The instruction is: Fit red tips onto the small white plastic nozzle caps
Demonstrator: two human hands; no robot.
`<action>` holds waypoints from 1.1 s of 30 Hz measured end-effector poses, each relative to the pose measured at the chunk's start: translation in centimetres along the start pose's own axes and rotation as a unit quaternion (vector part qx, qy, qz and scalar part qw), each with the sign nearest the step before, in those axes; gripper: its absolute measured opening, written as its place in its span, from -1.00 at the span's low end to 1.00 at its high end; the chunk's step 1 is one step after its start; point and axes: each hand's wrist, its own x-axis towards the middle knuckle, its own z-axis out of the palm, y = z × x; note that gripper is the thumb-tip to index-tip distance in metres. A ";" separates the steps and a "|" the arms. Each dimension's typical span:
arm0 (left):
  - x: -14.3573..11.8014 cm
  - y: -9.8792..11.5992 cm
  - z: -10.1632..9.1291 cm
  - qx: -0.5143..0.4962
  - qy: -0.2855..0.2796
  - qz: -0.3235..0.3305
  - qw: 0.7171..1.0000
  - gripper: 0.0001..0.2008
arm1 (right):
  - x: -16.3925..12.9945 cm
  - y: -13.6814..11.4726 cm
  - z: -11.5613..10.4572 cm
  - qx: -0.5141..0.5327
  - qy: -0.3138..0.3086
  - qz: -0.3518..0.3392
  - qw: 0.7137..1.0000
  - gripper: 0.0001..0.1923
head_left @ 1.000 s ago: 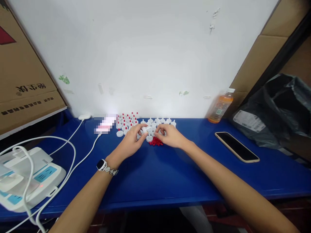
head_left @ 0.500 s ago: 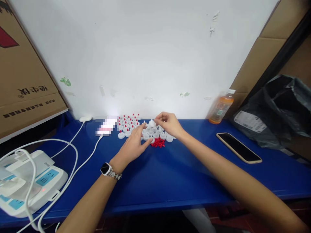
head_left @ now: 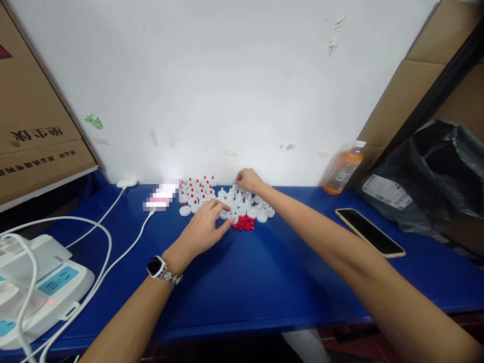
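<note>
White nozzle caps point(head_left: 239, 200) stand crowded together at the middle of the blue table, their narrow spouts pointing up. In front of them is a heap of small red tips point(head_left: 244, 223). To the left, more white caps carry red tips point(head_left: 192, 196) on their spouts. My left hand point(head_left: 206, 224) rests at the pile's left front, thumb and fingers apart, around the nearest white caps. Over the pile's far edge, my right hand point(head_left: 249, 180) has its fingers curled together; what they hold, if anything, is hidden.
A phone point(head_left: 370, 232) and a drink bottle point(head_left: 343, 169) are on the right, near a black plastic bag point(head_left: 427, 176). At left sit a power strip point(head_left: 49, 292), white cables point(head_left: 132, 249) and a cardboard box point(head_left: 38, 116). A white wall point(head_left: 227, 91) rises behind.
My right hand has moved back and slightly left, from the middle of the white caps to their far edge. My left hand stays beside the pile with its fingers slightly lowered.
</note>
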 end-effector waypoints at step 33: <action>-0.3 -0.4 -0.8 0.050 0.183 -0.076 0.979 -0.58 | -5.2 -7.8 -0.3 0.220 0.084 -0.040 0.971 -0.90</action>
